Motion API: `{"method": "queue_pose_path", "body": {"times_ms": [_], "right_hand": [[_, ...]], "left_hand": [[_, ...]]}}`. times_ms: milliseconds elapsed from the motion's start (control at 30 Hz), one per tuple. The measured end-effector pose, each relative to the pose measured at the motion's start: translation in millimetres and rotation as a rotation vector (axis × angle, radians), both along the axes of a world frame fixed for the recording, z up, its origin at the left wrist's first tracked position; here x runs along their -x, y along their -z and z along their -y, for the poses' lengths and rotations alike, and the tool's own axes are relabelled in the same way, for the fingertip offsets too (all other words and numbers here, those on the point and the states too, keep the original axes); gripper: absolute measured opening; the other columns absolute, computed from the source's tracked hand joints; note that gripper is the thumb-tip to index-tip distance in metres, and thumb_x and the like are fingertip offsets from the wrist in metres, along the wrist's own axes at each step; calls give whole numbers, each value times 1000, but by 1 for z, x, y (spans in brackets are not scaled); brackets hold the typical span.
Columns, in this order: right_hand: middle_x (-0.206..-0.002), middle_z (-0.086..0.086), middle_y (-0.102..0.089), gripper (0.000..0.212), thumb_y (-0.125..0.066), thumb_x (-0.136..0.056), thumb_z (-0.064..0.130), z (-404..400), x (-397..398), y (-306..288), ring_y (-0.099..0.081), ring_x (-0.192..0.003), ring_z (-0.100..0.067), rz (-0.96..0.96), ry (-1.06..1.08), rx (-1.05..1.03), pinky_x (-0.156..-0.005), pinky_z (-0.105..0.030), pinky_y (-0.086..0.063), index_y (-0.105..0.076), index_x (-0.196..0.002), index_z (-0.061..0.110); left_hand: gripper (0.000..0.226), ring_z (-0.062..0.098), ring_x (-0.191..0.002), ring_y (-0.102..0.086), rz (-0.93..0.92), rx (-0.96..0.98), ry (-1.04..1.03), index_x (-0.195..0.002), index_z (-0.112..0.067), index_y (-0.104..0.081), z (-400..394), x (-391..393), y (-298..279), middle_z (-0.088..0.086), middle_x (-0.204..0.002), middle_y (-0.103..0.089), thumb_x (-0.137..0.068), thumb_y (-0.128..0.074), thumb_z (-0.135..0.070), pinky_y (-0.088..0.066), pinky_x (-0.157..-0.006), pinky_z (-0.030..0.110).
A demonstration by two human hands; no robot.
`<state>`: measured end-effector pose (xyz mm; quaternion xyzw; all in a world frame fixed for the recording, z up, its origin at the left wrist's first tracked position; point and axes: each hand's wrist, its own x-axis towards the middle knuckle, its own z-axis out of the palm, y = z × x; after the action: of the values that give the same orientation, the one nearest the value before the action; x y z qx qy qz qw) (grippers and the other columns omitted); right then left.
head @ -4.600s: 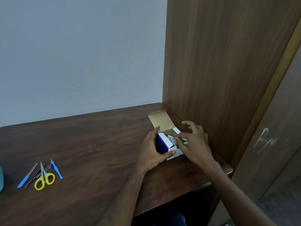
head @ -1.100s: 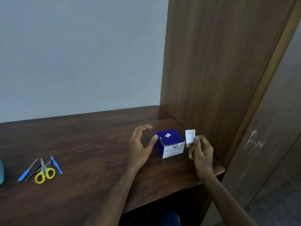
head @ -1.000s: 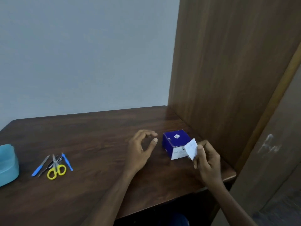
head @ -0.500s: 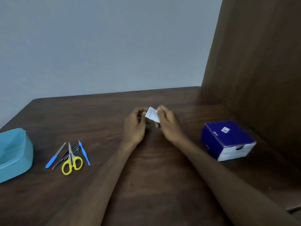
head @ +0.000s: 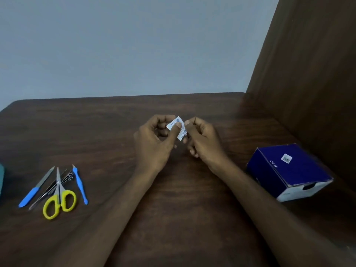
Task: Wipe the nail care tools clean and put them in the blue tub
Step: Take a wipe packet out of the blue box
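Your tools (head: 55,191) sit near-left, untouched: yellow scissors (head: 58,203), file (head: 36,186), blue pick (head: 80,185), tweezers between them. Only a sliver of the tub (head: 2,178) shows at the left edge. The box (head: 289,170) is near-right. Farther out, your left hand (head: 154,143) and right hand (head: 202,141) each pinch the sachet (head: 178,128), thumbs on it, other fingers curled. Risks: tear too hard and the wipe could rip or drop onto the table (head: 173,209); a slippery foil edge may just stretch, not open.

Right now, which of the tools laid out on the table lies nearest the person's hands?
The slim blue-handled tool on the right edge of the cluster; the yellow-handled scissors, the metal tool under them and the blue-handled nail file all lie farther left.
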<state>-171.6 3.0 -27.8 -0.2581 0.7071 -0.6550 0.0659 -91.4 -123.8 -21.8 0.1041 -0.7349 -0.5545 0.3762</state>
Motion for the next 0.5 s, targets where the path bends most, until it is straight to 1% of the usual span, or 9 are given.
{"method": "queue_pose_path", "body": {"times_ms": [33,100,200,300,333,367,467,500], "right_hand": [[-68,-2,-66,24,-53,-113,25,0,0,-1,-47,-38,-14,11,3,8,-39,-21,-33,-64,-96,11],[-73,-1,-70,21,-54,-112,24,-3,-2,-5,-51,-39,-15,86,-1,42,-39,-22,-35,-66,-100,11],[-79,-3,-74,18,-58,-108,18,-9,-3,-10,-54,-42,-16,181,-27,61,-41,-23,-38,-71,-97,13],[-84,-3,-77,15,-62,-106,13,-9,-5,-11,-55,-42,-14,158,-57,15,-39,-23,-39,-74,-97,8],[-85,-3,-78,14,-63,-105,12,-8,-6,-12,-55,-43,-14,148,-62,3,-39,-22,-39,-74,-98,6],[-85,-3,-78,14,-64,-105,11,-7,-6,-12,-56,-43,-14,142,-64,0,-38,-22,-39,-75,-98,6],[-86,-2,-78,14,-66,-103,11,-6,-5,-13,-56,-44,-14,146,-62,16,-38,-22,-37,-75,-93,10],[-85,-2,-78,15,-66,-103,11,-6,-5,-13,-56,-44,-14,151,-61,24,-38,-22,-37,-75,-92,11]], "left_hand": [[14,14,-55,-72,-4,14,-28,-106,-19,-79,1,0,0,0,-78,-77,-93,-84,-21,-55,-56,22],[11,14,-57,-73,-29,9,-72,-102,-20,-79,2,-3,-2,-6,-77,-77,-93,-84,-23,-55,-56,23],[8,15,-62,-74,-64,-4,-88,-100,-22,-78,2,-3,-4,-8,-81,-78,-94,-83,-26,-57,-57,26],[8,17,-64,-76,-74,15,-70,-99,-24,-77,3,-2,-2,-7,-84,-79,-95,-83,-27,-61,-59,35],[7,17,-64,-76,-76,16,-64,-99,-23,-77,3,-2,-2,-7,-83,-79,-95,-82,-26,-62,-59,35],[7,17,-63,-76,-79,11,-60,-99,-23,-77,2,-2,-3,-6,-83,-79,-95,-82,-25,-61,-58,34],[7,14,-60,-74,-80,-14,-64,-99,-19,-77,2,-3,-5,-7,-81,-79,-96,-82,-21,-56,-54,22],[7,14,-59,-74,-75,-16,-66,-99,-18,-77,2,-3,-5,-7,-81,-78,-96,-82,-22,-55,-54,21]]}}
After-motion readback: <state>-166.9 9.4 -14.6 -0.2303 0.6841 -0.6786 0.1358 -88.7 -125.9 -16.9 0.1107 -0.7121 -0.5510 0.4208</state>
